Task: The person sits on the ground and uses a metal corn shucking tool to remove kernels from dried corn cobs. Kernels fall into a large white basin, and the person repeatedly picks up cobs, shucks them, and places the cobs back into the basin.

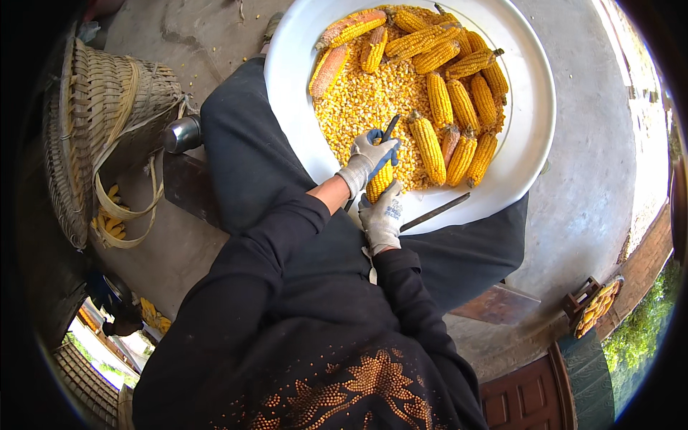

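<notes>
My left hand (pixel 372 156), in a white knit glove with blue-coated fingers, closes around a dark narrow rod (pixel 391 128) whose tip sticks up past the fingers. Under that hand lies a yellow ear of corn (pixel 380 180), partly hidden by both gloves. My right hand (pixel 384 212), in a matching glove bearing print, grips the ear's near end. A dark flat strip (pixel 436 211) extends from beside the right hand across the rim of a white basin (pixel 529 123). Loose kernels (pixel 357 115) fill the basin's bottom, and several ears (pixel 427 148) rest on them.
A woven basket (pixel 118 91) with straps stands at left, near a metal cylinder (pixel 183 133). Corn ears (pixel 110 220) lie on the floor behind it. At right are a low wooden stool (pixel 580 295), more corn (pixel 599 307) and a brown door (pixel 527 392).
</notes>
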Demonstrator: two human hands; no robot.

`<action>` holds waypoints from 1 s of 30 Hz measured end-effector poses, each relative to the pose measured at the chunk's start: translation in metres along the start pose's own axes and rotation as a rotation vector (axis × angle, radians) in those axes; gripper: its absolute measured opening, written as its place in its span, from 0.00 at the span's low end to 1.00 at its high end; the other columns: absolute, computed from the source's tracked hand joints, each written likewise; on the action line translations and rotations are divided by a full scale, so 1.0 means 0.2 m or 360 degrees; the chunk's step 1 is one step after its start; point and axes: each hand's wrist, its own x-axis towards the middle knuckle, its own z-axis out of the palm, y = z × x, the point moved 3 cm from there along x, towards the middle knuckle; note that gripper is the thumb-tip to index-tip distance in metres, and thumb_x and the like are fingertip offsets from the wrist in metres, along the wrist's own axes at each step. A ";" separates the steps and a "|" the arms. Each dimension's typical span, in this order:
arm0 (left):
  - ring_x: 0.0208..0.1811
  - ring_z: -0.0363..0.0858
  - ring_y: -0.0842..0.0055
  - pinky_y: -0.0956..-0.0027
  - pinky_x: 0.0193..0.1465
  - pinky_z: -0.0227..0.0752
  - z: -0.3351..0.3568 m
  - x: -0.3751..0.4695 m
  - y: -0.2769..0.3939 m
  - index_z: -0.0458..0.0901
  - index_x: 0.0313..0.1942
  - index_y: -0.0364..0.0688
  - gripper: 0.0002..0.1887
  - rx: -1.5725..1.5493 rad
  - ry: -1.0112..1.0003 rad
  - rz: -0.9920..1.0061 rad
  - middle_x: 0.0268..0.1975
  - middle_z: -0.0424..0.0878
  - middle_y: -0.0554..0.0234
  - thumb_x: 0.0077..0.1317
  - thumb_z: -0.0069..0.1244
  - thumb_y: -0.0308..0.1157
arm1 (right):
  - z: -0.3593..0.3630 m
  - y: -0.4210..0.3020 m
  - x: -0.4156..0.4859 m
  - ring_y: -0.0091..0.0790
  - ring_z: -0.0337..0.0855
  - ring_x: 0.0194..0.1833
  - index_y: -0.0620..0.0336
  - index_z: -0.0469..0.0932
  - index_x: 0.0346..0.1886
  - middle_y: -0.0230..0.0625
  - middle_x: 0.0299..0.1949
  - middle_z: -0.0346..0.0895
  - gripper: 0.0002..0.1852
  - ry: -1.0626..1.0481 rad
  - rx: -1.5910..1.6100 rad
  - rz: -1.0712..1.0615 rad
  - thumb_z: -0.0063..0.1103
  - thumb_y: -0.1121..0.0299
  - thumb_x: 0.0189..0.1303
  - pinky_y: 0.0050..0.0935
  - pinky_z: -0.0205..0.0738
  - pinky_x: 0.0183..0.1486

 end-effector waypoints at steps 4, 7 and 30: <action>0.21 0.78 0.78 0.73 0.24 0.74 0.00 -0.04 0.01 0.76 0.28 0.37 0.06 -0.0021 -0.0059 -0.0121 0.23 0.78 0.64 0.61 0.52 0.28 | -0.11 -0.03 0.00 0.37 0.79 0.27 0.64 0.69 0.41 0.40 0.26 0.76 0.22 -0.0459 0.0675 0.0215 0.68 0.69 0.44 0.34 0.74 0.31; 0.19 0.77 0.77 0.68 0.26 0.70 -0.05 0.07 -0.06 0.77 0.22 0.34 0.17 0.0588 -0.0021 0.0328 0.18 0.78 0.64 0.62 0.53 0.39 | -0.26 -0.10 -0.09 0.24 0.72 0.18 0.61 0.73 0.32 0.28 0.19 0.72 0.10 -0.0922 0.1573 0.0575 0.64 0.74 0.48 0.26 0.68 0.20; 0.28 0.78 0.84 0.75 0.33 0.71 -0.04 0.04 -0.03 0.82 0.30 0.36 0.17 0.0867 -0.0221 -0.0047 0.27 0.81 0.68 0.65 0.54 0.43 | -0.19 0.06 -0.14 0.22 0.77 0.27 0.67 0.73 0.45 0.29 0.29 0.75 0.18 -0.0645 0.1366 0.0281 0.68 0.71 0.53 0.22 0.74 0.31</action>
